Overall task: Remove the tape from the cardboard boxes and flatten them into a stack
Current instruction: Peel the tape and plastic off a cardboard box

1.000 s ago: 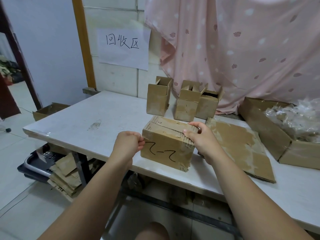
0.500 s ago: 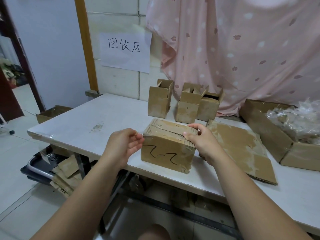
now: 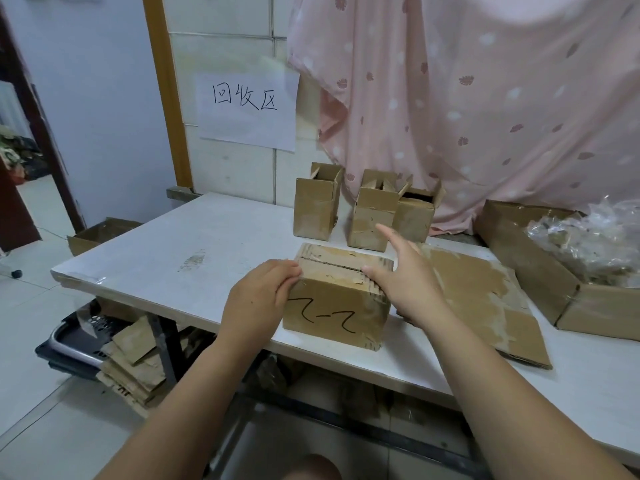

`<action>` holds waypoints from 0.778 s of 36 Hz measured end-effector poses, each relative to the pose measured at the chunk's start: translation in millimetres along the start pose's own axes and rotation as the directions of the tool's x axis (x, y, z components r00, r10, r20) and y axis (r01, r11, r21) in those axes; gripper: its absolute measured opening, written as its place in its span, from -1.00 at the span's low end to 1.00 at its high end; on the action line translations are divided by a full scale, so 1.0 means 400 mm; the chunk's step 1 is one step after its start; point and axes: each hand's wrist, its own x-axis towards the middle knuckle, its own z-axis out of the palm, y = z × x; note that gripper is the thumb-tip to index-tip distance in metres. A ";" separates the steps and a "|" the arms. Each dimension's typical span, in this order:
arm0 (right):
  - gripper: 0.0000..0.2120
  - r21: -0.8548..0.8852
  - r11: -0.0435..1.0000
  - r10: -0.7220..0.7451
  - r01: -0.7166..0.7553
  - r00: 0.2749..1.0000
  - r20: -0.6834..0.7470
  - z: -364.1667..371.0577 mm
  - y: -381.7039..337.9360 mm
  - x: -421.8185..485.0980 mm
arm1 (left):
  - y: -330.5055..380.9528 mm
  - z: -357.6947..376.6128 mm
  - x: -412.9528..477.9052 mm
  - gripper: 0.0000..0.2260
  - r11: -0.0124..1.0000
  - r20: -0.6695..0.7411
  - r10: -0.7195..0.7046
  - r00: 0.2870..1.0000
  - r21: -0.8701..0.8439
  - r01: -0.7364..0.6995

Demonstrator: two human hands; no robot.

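A closed brown cardboard box (image 3: 337,306) with black marker strokes on its front stands near the front edge of the white table (image 3: 173,258). My left hand (image 3: 258,299) presses against the box's upper left corner, fingers curled onto the edge. My right hand (image 3: 408,282) is at the box's upper right corner with fingers spread; the thumb lies on the top and the index finger points up and back. Three open small boxes stand behind: one (image 3: 317,202) on the left, two (image 3: 372,216) (image 3: 415,213) side by side. A flattened cardboard sheet (image 3: 485,299) lies to the right.
A large open carton (image 3: 519,251) holding crumpled clear plastic (image 3: 595,240) sits at the right. A pink curtain hangs behind. A paper sign is on the tiled wall. Under the table's left end lie flattened cardboard pieces (image 3: 131,368) and a dark tray (image 3: 76,341).
My left hand moved right from beside the box onto its upper left corner. My right hand opened, its fingers lifting off the top right edge and spreading.
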 end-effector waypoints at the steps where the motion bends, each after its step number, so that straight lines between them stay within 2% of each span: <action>1: -0.44 -0.149 0.985 -0.092 0.083 0.994 -0.060 0.000 -0.016 -0.013 | 0.005 0.001 0.000 -0.81 1.000 0.004 -0.002 1.000 0.005 0.002; 3: -0.56 -0.331 0.914 -0.279 0.236 0.957 -0.086 0.013 -0.043 -0.036 | 0.017 0.007 0.001 -0.83 1.000 0.000 -0.002 1.000 0.013 0.002; 5: -0.63 -0.367 0.872 -0.349 0.324 0.937 -0.002 0.040 -0.059 -0.053 | 0.029 0.013 0.003 -0.84 0.999 -0.021 -0.028 0.999 -0.018 0.028; 8: -0.63 -0.382 0.845 -0.369 0.374 0.925 0.089 0.080 -0.043 -0.061 | 0.038 0.010 0.004 -0.86 0.990 -0.023 -0.118 0.993 -0.085 0.116; 15: -0.57 -0.328 0.842 -0.460 0.429 0.887 -0.022 0.097 0.003 -0.056 | 0.041 -0.004 0.011 -0.83 0.945 0.001 -0.259 0.966 -0.207 0.254; 20: -0.59 -0.294 0.843 -0.475 0.451 0.880 -0.011 0.092 0.008 -0.051 | 0.040 -0.006 0.025 -0.80 0.847 0.050 -0.407 0.912 -0.353 0.397; 24: -0.60 -0.306 0.829 -0.494 0.468 0.869 -0.011 0.097 0.010 -0.053 | 0.038 0.000 0.046 -0.81 0.707 0.119 -0.505 0.855 -0.511 0.488; 28: -0.62 -0.314 0.825 -0.499 0.470 0.866 -0.014 0.100 0.008 -0.056 | 0.039 -0.010 0.069 -0.88 0.707 0.157 -0.490 0.858 -0.504 0.496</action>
